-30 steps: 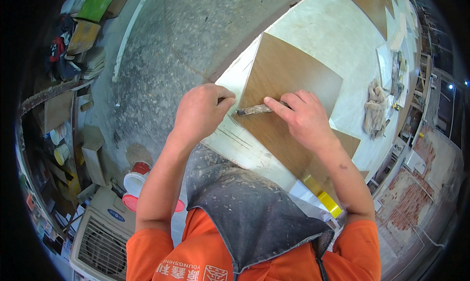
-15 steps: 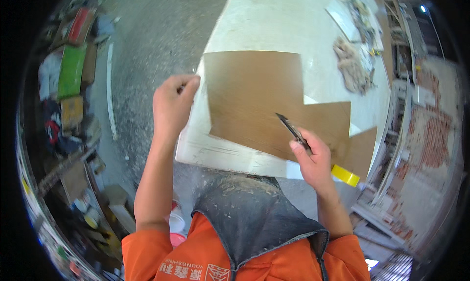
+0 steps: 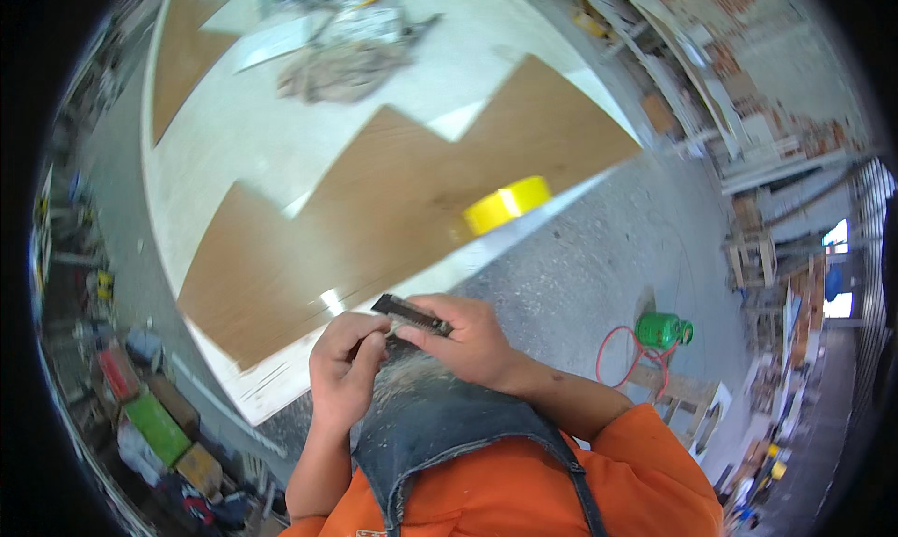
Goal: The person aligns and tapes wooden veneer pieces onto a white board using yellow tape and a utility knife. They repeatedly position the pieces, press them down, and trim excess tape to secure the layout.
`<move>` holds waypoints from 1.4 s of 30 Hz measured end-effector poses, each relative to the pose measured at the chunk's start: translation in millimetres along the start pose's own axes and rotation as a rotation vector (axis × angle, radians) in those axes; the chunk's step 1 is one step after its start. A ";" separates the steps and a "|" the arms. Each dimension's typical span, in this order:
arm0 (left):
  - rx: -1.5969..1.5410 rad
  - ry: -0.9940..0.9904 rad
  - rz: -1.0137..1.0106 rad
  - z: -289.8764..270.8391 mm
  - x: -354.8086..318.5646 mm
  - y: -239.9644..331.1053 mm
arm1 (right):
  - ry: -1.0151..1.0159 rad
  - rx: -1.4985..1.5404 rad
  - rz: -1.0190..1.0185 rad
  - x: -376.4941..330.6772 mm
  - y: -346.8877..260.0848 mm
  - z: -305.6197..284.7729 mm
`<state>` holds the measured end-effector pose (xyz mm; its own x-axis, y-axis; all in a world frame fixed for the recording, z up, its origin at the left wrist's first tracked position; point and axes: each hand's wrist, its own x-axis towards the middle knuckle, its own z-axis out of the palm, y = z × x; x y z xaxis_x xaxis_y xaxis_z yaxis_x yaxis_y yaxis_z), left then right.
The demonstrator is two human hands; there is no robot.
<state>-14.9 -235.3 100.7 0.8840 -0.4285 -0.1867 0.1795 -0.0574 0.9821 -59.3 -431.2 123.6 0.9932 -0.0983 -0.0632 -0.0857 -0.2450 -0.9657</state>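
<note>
A dark utility knife (image 3: 410,314) lies in both hands, close to my chest above a dusty denim apron (image 3: 440,425). My right hand (image 3: 468,342) grips its handle from the right. My left hand (image 3: 346,369) pinches its near end from below with fingers curled. Just beyond the hands a brown stepped sheet of veneer (image 3: 374,214) lies on a white worktable (image 3: 253,135), with a roll of yellow tape (image 3: 505,205) resting on the sheet's right part.
A crumpled rag (image 3: 341,69) and tools lie at the table's far end. A green gas cylinder (image 3: 662,331) with a red hose stands on the grey floor at right. Boxes and clutter (image 3: 154,425) line the floor at lower left. Shelving runs along the right.
My view has swung to the right. My left hand has come off the sheet and joined the right hand on the knife, which has been drawn back toward my body.
</note>
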 end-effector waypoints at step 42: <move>1.396 1.020 -0.148 92.1 157.8 -124.5 | 0.744 -1.209 0.453 -15.8 241.2 -690.7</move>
<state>62.5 -378.8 -48.6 0.8896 0.3156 0.3302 0.2863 -0.9486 0.1351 -150.5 -1154.9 65.5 0.6294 -0.7492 0.2063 -0.7506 -0.6548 -0.0884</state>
